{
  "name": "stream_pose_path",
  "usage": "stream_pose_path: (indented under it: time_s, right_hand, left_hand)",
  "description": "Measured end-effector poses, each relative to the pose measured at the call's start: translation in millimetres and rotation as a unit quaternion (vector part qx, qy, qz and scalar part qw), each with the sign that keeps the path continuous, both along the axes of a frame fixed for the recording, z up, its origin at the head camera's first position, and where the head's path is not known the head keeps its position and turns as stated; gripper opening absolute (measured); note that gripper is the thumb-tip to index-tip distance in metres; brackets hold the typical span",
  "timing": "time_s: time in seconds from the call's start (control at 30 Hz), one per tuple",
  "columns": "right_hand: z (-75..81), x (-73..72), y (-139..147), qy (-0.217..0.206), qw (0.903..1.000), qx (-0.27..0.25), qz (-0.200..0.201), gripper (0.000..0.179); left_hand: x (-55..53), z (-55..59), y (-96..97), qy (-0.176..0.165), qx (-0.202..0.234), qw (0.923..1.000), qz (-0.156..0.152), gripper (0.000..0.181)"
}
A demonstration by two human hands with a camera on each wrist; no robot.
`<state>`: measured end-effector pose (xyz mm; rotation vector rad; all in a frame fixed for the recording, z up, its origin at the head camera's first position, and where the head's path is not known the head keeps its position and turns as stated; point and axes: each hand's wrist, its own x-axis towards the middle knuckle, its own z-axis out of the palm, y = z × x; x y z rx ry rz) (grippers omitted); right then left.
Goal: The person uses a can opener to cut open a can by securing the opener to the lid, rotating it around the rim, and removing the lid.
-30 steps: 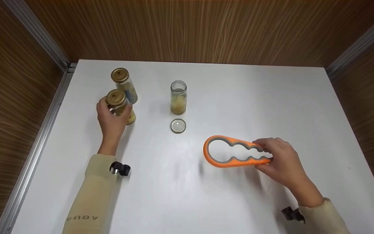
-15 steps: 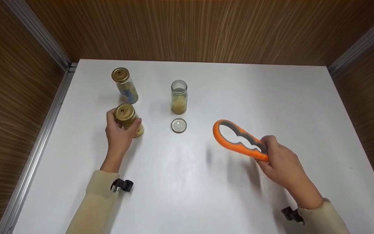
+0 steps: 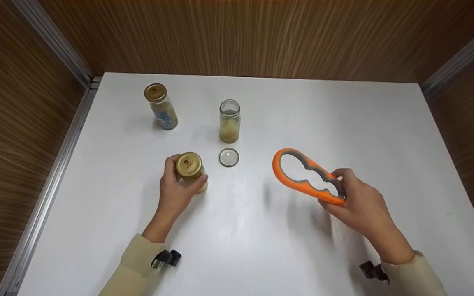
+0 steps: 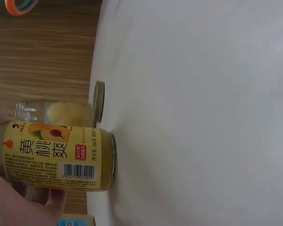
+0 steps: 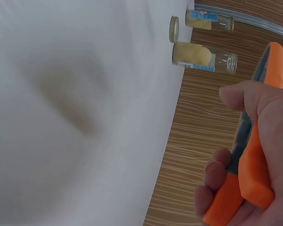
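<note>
Jar of clear glass, yellow-labelled, gold metal lid on: grasped by the left hand over the white worktop; base contact, cannot tell. Opener of orange and grey, looped: grasped by the right hand, raised, apart from jar. Uncapped clear glass jar: behind, loose round lid before it. Step, by judgement: readying the capped jar. Next move likely calls for steadying it and fitting the loop squarely over its lid.
</note>
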<state>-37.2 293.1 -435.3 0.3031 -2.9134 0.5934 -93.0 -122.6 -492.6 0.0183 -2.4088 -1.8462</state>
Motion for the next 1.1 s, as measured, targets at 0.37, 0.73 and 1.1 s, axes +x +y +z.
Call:
stream_pose_path:
  time_s: [0.37, 0.73, 1.1]
  right_hand:
    - [4.5, -1.7, 0.3, 0.025, 0.9997, 0.003, 0.006, 0.059]
    - [13.7, -3.8, -4.3, 0.06, 0.998, 0.001, 0.021, 0.057]
    - [17.9, -6.9, -9.5, 0.087, 0.9954, 0.001, 0.041, 0.055]
  left_hand:
    - [26.4, -2.1, 45.0, 0.021, 0.007, 0.9965, -0.081, 0.07]
    - [34.2, -5.4, 73.7, 0.002, 0.008, 0.9905, -0.137, 0.08]
    - [32.8, -5.3, 93.0, 0.024, 0.014, 0.9846, -0.172, 0.067]
